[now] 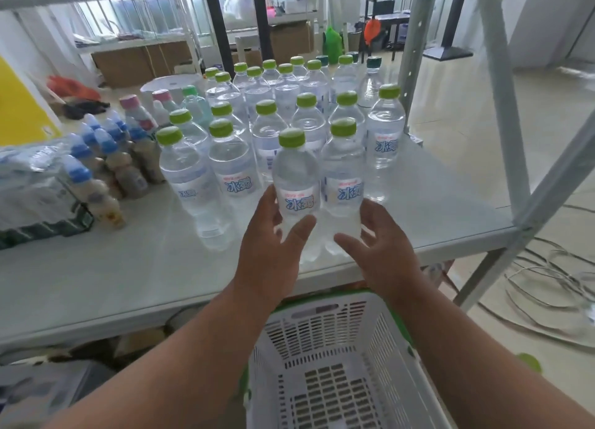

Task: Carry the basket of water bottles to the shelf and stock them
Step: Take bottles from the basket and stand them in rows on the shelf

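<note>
Here, a wrapped multipack (30, 187) is seen at the far left of the shelf (128, 267), with a cluster of small blue-capped bottles (106, 167) just beside it and two pink-capped bottles (135, 113) behind these. Rows of green-capped water bottles (231, 138) are stood upright across the middle of the shelf, reaching back toward its far edge. The left hand (273, 245) is wrapped around the lower body of the front water bottle (296, 184), the thumb laid across its front and the fingers curled round its left side. A second front bottle (343, 177) stands touching the first on the right. The right hand (376, 245) is held against this second bottle with fingers spread and only loosely bent; whether it is gripped cannot be told. Both bottles stand near the shelf's front edge. A single bottle (386, 138) stands apart at the right, near the slanted shelf upright (502, 106). Below the shelf's front edge, between the forearms, the white slotted basket (322, 364) is seen with no bottles in its visible part. Loose cables (547, 283) lie on the floor at the right.
</note>
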